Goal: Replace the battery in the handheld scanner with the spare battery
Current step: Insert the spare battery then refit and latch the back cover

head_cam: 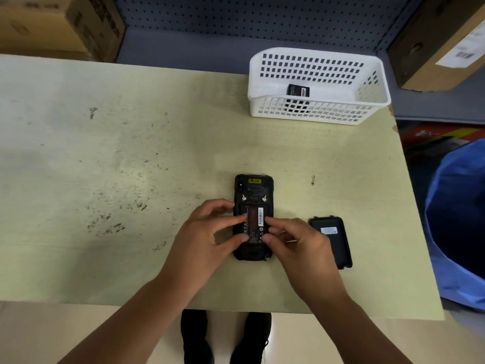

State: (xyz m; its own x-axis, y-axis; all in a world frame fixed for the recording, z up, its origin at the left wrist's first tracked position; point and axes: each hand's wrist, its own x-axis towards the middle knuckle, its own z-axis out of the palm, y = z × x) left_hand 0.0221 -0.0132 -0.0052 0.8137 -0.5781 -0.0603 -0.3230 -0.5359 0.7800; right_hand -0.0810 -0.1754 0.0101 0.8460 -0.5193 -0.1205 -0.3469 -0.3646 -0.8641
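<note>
The black handheld scanner (254, 189) lies face down on the pale green table (105, 166), its back cover off. A battery (254, 219) with a dark red label sits in the open compartment. My left hand (207, 237) rests on the scanner's left side, fingertips on the battery. My right hand (296, 245) touches the battery's right edge with thumb and forefinger. The black back cover (332, 240) lies on the table just right of my right hand. Another battery (298, 91) lies inside the white basket (319, 111) at the far right.
Cardboard boxes stand at the back left (60, 24) and back right (441, 43) before a blue pegboard wall (262, 17). A blue bag (456, 219) sits off the table's right edge. The table's left half is stained.
</note>
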